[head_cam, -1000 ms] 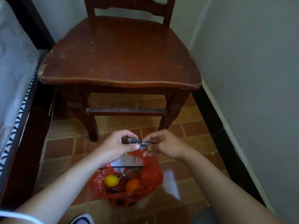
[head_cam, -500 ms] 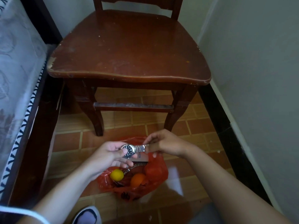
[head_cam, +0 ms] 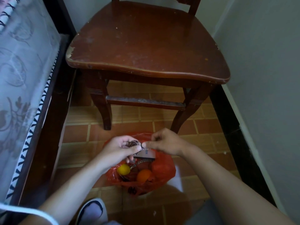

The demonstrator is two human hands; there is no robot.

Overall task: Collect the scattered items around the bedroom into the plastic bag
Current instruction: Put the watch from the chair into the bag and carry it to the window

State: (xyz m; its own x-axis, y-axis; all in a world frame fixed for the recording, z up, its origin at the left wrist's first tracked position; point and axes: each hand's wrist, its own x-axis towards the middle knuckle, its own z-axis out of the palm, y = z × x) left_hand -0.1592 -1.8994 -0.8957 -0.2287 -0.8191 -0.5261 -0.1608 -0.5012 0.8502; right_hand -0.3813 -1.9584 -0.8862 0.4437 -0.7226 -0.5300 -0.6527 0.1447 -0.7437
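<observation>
A red plastic bag [head_cam: 164,171] lies open on the tiled floor in front of the chair. Inside it I see a yellow fruit [head_cam: 123,169], an orange fruit [head_cam: 144,175], a braided metal chain [head_cam: 141,162] and a small grey box [head_cam: 146,154]. Both hands hover just above the bag's mouth with a silver wristwatch [head_cam: 135,143] between them. My left hand [head_cam: 120,149] grips the watch in curled fingers and thumb. My right hand [head_cam: 165,142] pinches the watch's band end with its fingertips. Most of the watch is hidden by my fingers.
A dark brown wooden chair [head_cam: 146,46] stands right behind the bag, its legs and crossbar close to my hands. A bed with a patterned mattress [head_cam: 21,78] runs along the left. A grey wall [head_cam: 267,78] closes in the right. My white shoe [head_cam: 92,211] is near the bottom.
The watch has been folded up between my hands, so its dial no longer shows. Both hands have stayed above the bag's mouth while my head moved closer and to the left.
</observation>
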